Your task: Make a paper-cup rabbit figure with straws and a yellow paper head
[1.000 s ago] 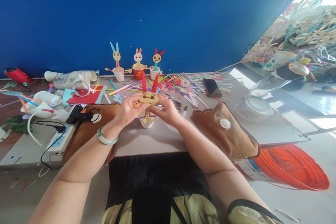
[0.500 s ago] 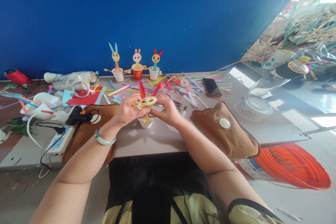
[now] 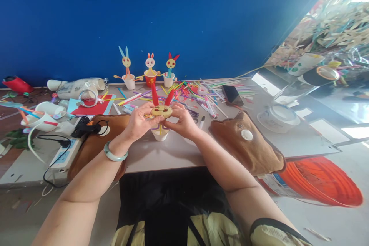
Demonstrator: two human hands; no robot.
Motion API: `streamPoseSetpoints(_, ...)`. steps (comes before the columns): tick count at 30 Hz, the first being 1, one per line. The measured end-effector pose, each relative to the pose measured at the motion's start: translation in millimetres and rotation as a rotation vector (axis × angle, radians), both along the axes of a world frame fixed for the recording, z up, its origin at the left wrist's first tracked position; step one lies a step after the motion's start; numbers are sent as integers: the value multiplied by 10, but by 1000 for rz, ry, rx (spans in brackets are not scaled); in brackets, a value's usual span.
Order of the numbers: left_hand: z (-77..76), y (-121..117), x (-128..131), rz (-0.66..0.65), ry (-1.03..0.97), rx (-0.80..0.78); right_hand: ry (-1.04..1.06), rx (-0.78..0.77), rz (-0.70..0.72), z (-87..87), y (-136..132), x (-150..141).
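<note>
Between my two hands is a pale yellow rabbit head (image 3: 161, 111) with a drawn face and two long red ears. My left hand (image 3: 142, 120) pinches its left edge, thumb in front. The right edge is gripped by my right hand (image 3: 182, 120) in the same way. Just below the head stands a white paper cup (image 3: 160, 134) with a yellow stem and purple shapes at its rim. Whether the head is joined to the stem is hidden. Behind, three finished-looking rabbit figures stand in cups: one with blue ears (image 3: 127, 71), one white-faced (image 3: 150, 70), one red-eared (image 3: 170, 70).
Colourful sticks and pipe cleaners (image 3: 196, 94) lie behind my hands, with a phone (image 3: 231, 95) to their right. Brown plush pouches lie either side, the right one (image 3: 248, 146) near an orange bucket (image 3: 323, 180). A power strip (image 3: 66, 153) with cables sits at left.
The rabbit head has tipped up, so its face and ears show more fully. Both hands keep their hold and have barely moved.
</note>
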State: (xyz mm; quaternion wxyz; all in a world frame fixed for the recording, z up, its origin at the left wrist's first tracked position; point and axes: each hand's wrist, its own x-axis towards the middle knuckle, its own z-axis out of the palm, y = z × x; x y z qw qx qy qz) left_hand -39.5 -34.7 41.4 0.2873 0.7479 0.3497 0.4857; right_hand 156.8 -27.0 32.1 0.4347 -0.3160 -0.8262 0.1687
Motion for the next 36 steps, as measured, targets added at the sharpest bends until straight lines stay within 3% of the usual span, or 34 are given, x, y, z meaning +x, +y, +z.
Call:
streamPoseSetpoints(8,-20,29,-6,-44,-17,-36,35,24,40,-30,24,-6)
streamPoseSetpoints(20,27,2,8,13,20,-55,18,-62,-2,-19,4,-5)
streamPoseSetpoints(36,42,16,-16,5,44,-60,-3,-56,-13,-13,-10,-6)
